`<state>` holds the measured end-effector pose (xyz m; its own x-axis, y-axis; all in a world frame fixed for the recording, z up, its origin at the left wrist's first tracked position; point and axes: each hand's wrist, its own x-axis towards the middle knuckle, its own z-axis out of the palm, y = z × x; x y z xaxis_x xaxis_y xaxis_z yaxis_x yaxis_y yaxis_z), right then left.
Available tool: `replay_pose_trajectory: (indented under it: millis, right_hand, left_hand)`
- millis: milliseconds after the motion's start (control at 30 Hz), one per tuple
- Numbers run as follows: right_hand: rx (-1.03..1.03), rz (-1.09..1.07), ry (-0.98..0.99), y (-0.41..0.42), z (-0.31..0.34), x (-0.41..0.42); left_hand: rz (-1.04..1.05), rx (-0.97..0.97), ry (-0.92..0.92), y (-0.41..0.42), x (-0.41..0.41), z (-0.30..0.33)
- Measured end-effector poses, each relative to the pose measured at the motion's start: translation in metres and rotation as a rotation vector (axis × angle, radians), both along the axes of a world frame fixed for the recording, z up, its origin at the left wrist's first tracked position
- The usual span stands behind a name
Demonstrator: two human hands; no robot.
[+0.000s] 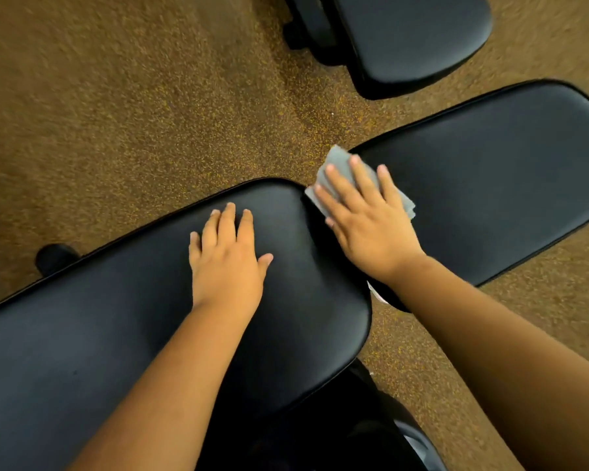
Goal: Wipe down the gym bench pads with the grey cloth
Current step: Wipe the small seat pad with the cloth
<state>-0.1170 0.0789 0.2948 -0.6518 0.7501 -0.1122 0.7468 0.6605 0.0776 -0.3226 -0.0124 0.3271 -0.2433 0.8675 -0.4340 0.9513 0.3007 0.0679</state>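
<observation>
1 folded grey cloth sits at the near-left end of the far black vinyl bench pad, by the gap between pads. Right hand lies flat on it, fingers straight and spread, pressing, not gripping. Left hand flat and empty on the near black vinyl bench pad, bracing. 3rd black pad beyond, on speckled brown rubber floor. Judgement: keep the palm flat, even pressure, long overlapping strokes along the pad, include edges and seam.
</observation>
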Motion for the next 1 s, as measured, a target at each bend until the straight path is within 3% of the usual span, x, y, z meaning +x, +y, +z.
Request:
replay_pose_trajectory:
  millis: [67, 133, 300, 367, 667, 833, 1000]
  right_hand:
    - [0.005, 0.105, -0.048, 0.0, -0.001, 0.006]
    - [0.021, 0.067, -0.055, 0.013, 0.003, 0.006]
    - [0.046, -0.353, -0.025, 0.069, 0.017, -0.008]
    - [0.069, -0.419, -0.049, 0.072, 0.018, -0.021]
    - [0.117, 0.085, -0.106, 0.076, 0.018, -0.01]
    - [0.136, -0.198, -0.18, 0.11, 0.029, 0.001]
    - [0.067, -0.104, -0.134, 0.066, 0.016, -0.013]
  left_hand:
    - [-0.007, -0.004, -0.004, 0.0, -0.001, -0.001]
    - [-0.017, -0.02, 0.001, 0.0, -0.002, -0.002]
    - [-0.035, -0.007, 0.005, -0.003, -0.003, -0.005]
    - [-0.039, 0.001, 0.005, -0.004, -0.004, -0.006]
    - [-0.02, 0.006, -0.017, -0.004, -0.002, -0.008]
    - [-0.005, -0.002, -0.011, -0.001, 0.002, -0.009]
    - [0.024, -0.001, -0.009, 0.0, 0.005, -0.009]
